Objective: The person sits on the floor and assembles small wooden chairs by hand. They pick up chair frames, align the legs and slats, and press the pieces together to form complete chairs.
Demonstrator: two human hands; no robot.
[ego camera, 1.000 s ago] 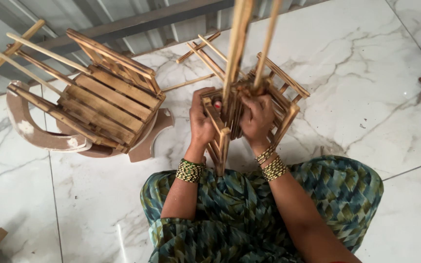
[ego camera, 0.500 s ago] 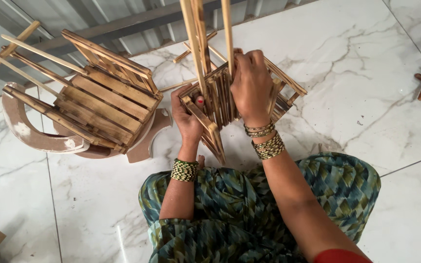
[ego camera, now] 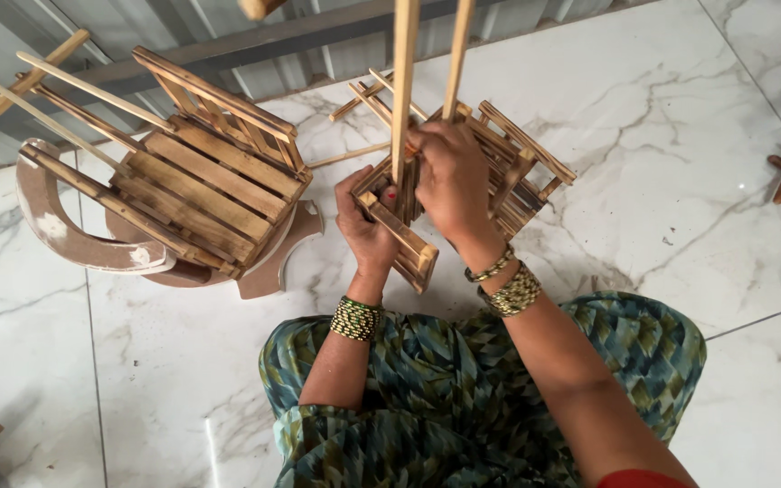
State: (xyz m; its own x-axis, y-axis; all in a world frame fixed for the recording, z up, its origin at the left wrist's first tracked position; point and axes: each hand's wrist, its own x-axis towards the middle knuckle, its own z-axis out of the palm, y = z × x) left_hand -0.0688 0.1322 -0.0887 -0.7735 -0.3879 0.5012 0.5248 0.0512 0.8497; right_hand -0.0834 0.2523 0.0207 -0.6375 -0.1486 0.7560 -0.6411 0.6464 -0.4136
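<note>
Two long wooden sticks (ego camera: 427, 63) rise from a small slatted wooden frame (ego camera: 499, 172) held above the marble floor (ego camera: 680, 136); their tops are cut off. Right hand (ego camera: 452, 179) fingers clench a stick, hiding the joint. Left hand (ego camera: 368, 226) fingers grip the frame's near bar. A wooden rocking chair (ego camera: 183, 199) lies left.

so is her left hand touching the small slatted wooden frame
Touching. The head view shows the left hand wrapped around the near corner of the small slatted frame, its fingers pressed against the wood with no gap.
</note>
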